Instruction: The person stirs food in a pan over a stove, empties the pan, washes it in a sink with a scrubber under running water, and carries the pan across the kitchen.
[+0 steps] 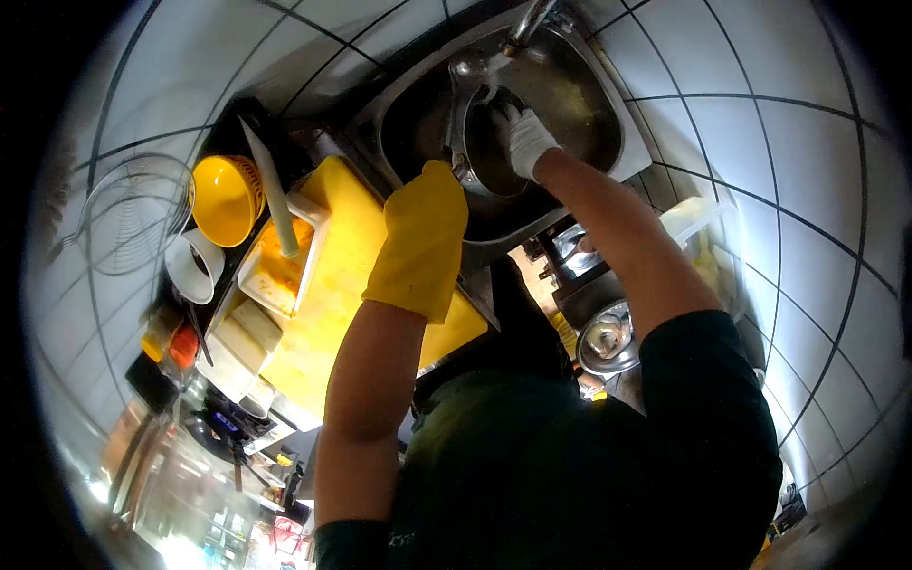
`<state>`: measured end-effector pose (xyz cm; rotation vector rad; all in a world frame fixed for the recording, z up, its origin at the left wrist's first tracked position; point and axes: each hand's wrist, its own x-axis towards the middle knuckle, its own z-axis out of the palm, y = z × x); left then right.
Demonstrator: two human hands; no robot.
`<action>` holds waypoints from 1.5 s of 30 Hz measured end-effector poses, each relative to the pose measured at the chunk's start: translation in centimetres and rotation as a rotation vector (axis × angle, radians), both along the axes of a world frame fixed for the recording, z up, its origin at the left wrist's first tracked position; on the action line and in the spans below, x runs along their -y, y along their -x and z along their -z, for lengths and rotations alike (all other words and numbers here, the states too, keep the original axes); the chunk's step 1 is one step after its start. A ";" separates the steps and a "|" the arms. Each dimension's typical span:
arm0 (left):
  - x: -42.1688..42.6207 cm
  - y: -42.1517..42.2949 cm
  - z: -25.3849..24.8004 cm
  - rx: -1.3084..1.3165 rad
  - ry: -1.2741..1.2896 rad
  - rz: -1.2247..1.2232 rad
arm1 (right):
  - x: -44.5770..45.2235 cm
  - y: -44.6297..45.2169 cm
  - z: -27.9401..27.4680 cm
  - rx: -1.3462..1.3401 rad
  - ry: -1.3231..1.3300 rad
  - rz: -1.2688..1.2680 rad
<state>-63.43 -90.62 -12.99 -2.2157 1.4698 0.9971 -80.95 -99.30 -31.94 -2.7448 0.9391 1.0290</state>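
In the metal sink (589, 104) a round metal pan (480, 157) stands under the faucet (525, 27), and a stream of water runs down at its rim. My left hand (432, 195), in a long yellow rubber glove, is closed at the pan's near left side, by its handle. My right hand (521, 138) wears a white glove and reaches inside the pan from the right. Its fingertips are dark and blurred against the pan's inside, so what they touch is hidden.
Left of the sink lies a yellow cutting board (328, 275), with a white tray of orange food (275, 266), yellow bowls (226, 201), a white cup (194, 266) and a wire strainer (138, 214) beyond. A metal bowl (608, 339) sits below the sink, at right.
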 end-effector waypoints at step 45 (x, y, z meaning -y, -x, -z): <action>1.4 -0.7 1.3 -0.044 -0.035 0.029 | 1.7 -4.7 -3.3 0.481 -0.072 0.306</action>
